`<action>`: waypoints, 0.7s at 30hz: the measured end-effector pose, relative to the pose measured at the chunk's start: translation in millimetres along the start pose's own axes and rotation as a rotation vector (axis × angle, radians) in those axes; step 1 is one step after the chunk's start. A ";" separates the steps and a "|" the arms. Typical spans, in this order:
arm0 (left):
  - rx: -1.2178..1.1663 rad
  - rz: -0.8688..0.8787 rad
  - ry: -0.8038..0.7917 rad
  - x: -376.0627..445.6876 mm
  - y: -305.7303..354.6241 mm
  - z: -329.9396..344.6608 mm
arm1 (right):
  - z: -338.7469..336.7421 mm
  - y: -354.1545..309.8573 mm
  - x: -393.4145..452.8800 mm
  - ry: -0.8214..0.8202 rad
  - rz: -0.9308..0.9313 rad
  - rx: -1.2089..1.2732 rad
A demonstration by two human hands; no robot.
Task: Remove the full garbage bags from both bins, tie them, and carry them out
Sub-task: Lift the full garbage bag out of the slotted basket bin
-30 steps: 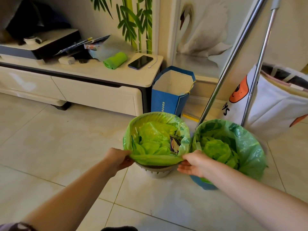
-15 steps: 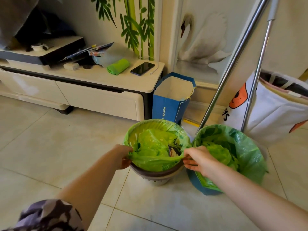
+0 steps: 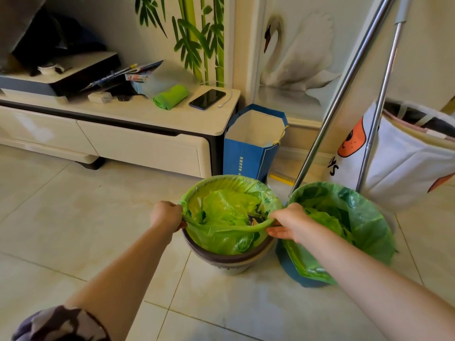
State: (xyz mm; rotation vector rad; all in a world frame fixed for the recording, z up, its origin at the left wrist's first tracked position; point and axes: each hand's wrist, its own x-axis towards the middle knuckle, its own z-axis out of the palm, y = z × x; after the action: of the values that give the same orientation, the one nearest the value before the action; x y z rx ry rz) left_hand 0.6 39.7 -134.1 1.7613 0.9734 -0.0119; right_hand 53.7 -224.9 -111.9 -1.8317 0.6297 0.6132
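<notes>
Down on the tiled floor, both hands work the liner off the nearer bin

Left hand (image 3: pixel 167 215) at nine o'clock and right hand (image 3: pixel 286 223) at three o'clock each pinch the folded edge of the green garbage bag (image 3: pixel 221 232), peeling its near side up off the grey bin (image 3: pixel 229 258) while the far side sits over the rim at twelve; gripping opposite sides likely keeps the load level. Beside it at three o'clock, the second bag (image 3: pixel 357 217) waits in the blue bin (image 3: pixel 290 269)
</notes>
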 end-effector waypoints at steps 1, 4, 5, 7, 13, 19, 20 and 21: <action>0.009 0.019 -0.004 -0.4 1.3 1.7 | 0.3 -1.8 4.3 0.043 -0.027 -0.007; 0.032 0.095 -0.042 -2.7 7.9 9.2 | 0.0 -7.2 12.9 0.106 -0.184 -0.031; 0.037 0.124 -0.058 -3.9 10.7 12.8 | 0.0 -8.3 12.4 0.087 -0.249 -0.032; 0.036 0.171 -0.083 -8.7 16.1 19.3 | 0.2 -9.3 6.4 0.040 -0.396 -0.035; 0.102 0.186 -0.155 -12.1 15.3 12.0 | -8.0 -4.8 -10.7 -0.172 -0.622 -0.316; 0.383 0.021 -0.248 -7.8 11.1 -17.8 | -44.3 -10.1 -15.8 -0.397 -0.213 -0.309; 0.412 -0.018 -0.259 -5.7 11.4 -19.9 | -48.1 -11.3 -14.9 -0.384 -0.190 -0.346; 0.438 -0.040 -0.255 -2.5 11.8 -20.9 | -50.3 -12.7 -12.7 -0.349 -0.183 -0.388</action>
State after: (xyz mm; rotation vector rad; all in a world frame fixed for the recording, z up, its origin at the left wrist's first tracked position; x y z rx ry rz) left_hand -2.9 53.7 -114.8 2.0730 0.8609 -0.4973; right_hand 58.8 -266.8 -79.1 -2.0412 0.1104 0.9522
